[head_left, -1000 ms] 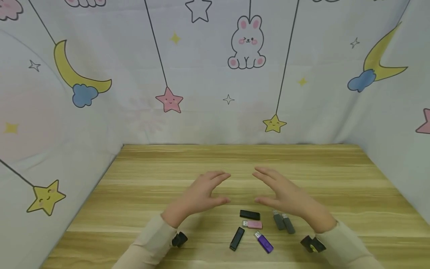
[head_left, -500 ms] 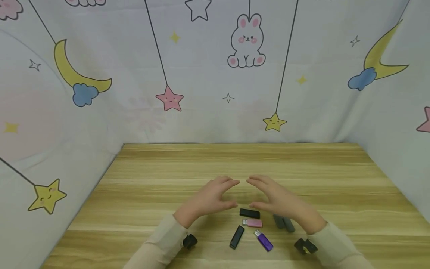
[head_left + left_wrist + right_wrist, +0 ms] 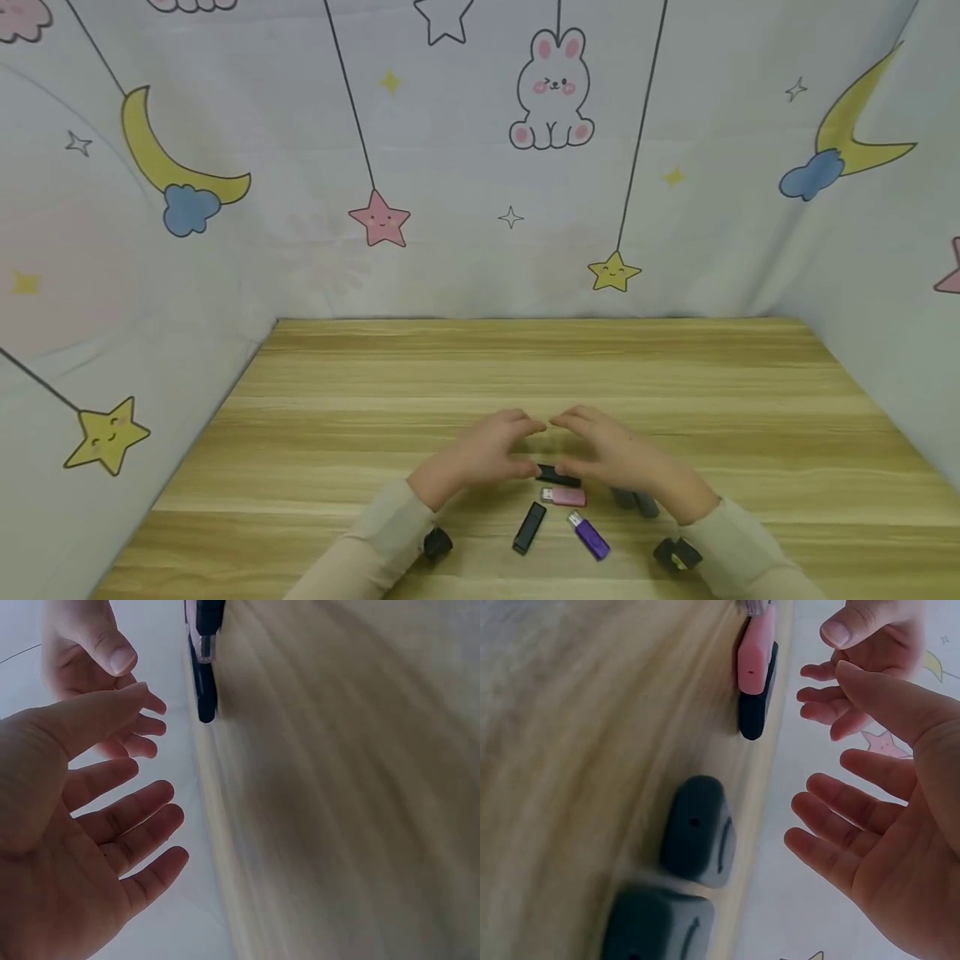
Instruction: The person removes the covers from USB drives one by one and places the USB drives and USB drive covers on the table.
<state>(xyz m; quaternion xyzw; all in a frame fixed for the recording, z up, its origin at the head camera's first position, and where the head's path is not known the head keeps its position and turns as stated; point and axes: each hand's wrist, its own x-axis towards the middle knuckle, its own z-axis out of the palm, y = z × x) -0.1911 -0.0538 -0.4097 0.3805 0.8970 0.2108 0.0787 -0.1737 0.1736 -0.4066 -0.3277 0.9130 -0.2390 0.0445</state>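
Both hands hover over the wooden table, fingers spread and loosely bent, holding nothing. In the head view the left hand [image 3: 480, 452] faces the right hand [image 3: 626, 454], with a small gap between their fingertips. Below and between them lies a black USB stick [image 3: 561, 477], partly covered by the thumbs. A pink USB stick [image 3: 568, 497] sits just in front of it. Closer to the person are another black stick [image 3: 529, 528] and a purple USB stick [image 3: 592, 538]. Two grey USB sticks [image 3: 645, 504] lie side by side, partly hidden under the right hand; the right wrist view shows their ends [image 3: 697, 832].
A light wood-grain table [image 3: 360, 367] spans the work area. White cloth [image 3: 465, 167] printed with moons, stars and a rabbit hangs behind it and at both sides. Small black wrist devices [image 3: 437, 543] sit at the cuffs.
Both hands have come nearer each other and moved down toward the person, now partly covering the far black stick and the grey ones. The USB sticks have stayed in place.
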